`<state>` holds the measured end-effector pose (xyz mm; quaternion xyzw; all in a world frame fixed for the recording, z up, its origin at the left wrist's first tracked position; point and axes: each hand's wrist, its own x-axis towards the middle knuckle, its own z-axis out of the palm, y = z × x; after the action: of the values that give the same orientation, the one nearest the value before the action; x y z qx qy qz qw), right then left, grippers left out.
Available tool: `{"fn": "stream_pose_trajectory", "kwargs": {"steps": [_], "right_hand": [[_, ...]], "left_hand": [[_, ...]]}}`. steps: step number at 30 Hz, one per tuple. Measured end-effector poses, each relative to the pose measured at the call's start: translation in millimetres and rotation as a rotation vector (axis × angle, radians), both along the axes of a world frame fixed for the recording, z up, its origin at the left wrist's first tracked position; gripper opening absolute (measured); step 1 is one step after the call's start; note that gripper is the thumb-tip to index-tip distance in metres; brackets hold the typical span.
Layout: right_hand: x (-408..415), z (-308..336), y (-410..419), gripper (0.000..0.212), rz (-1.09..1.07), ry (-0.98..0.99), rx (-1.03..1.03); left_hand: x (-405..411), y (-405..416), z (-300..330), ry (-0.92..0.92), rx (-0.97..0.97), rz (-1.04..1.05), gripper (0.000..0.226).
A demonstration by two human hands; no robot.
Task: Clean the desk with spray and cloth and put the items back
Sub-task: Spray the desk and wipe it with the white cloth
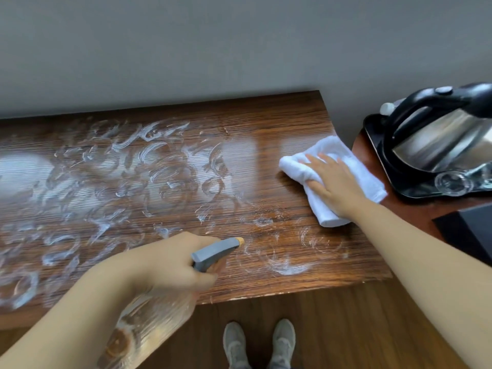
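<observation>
A dark wooden desk (pixel 266 123) stands against a grey wall, streaked with white foamy smears over its left and middle. My left hand (pixel 170 265) grips a clear spray bottle (pixel 149 323) by its grey trigger head, the orange nozzle pointing right over the desk's front part. My right hand (pixel 332 182) presses flat on a folded white cloth (pixel 370 179) at the desk's right end. The strip of desk near the cloth looks wiped and glossy.
A black tray (pixel 372 137) on a lower surface to the right holds a steel kettle (pixel 447 139) with a black handle and an upturned glass (pixel 452 182). A black box (pixel 471 233) lies nearer me. My shoes (pixel 258 342) stand on wooden floor below.
</observation>
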<state>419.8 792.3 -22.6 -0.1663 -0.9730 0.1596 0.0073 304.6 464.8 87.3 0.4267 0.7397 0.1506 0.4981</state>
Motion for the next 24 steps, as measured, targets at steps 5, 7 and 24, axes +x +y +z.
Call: {"fn": "stream_pose_trajectory", "kwargs": {"steps": [5, 7, 24], "right_hand": [[42, -7, -26, 0.058, 0.015, 0.009, 0.100], [58, -15, -45, 0.054, 0.005, 0.006, 0.159], [-28, -22, -129, 0.067, -0.063, -0.092, 0.239]], "left_hand": [[3, 0, 1, 0.018, 0.017, 0.011, 0.020], [2, -2, 1, 0.037, 0.023, 0.019, 0.027], [-16, -38, 9, 0.073, 0.061, 0.106, 0.019]]}}
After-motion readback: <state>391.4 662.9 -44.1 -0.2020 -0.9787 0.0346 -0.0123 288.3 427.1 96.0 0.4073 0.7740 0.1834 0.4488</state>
